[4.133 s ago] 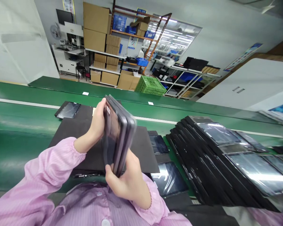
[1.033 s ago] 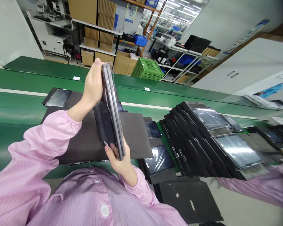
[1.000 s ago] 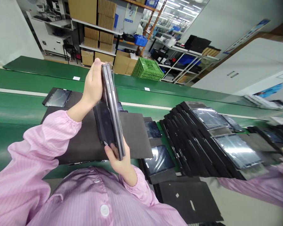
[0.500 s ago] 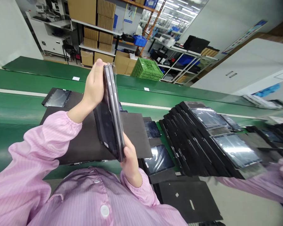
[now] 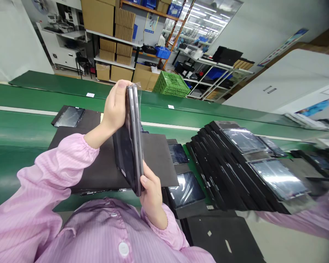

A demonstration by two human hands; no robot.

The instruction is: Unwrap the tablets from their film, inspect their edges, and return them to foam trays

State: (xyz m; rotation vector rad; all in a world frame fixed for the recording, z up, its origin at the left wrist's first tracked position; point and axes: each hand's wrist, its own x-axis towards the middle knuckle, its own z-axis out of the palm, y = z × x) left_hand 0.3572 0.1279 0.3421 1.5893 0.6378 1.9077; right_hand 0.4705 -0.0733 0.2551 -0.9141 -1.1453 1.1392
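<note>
Held item: pair of thin dark tablets with grey metal edges (image 5: 133,135), wrapped in clear film, pressed flat against each other; held upright and edge-on to the camera, in front of the chest and above the near edge of the belt.

Left hand (image 5: 115,107): at the upper end of the pair; fingers together, curled over the top corner; palm against the left face; clamped on the pair; pink striped sleeve behind it.

Right hand (image 5: 151,190): at the lower end; thumb laid along the right edge, the other fingers tucked under the bottom corner and mostly hidden; closed on the pair.

Beneath and behind: large black foam mat (image 5: 159,160) lying flat on the long green conveyor belt (image 5: 22,124); single bagged dark tablet (image 5: 68,117) flat at the mat's far left corner.

To the right, near the right hand: glossy dark tablet in a black foam tray (image 5: 188,190), with a smaller dark tablet (image 5: 177,153) just beyond it; long row of overlapping black trays with film-covered screens (image 5: 241,160) leaning one on the next; flat black foam sheet (image 5: 224,241) at the lower edge.

Far right: another person's pink sleeve (image 5: 304,223).

Background: green plastic crate (image 5: 171,84); brown cardboard cartons on shelving (image 5: 97,16).
</note>
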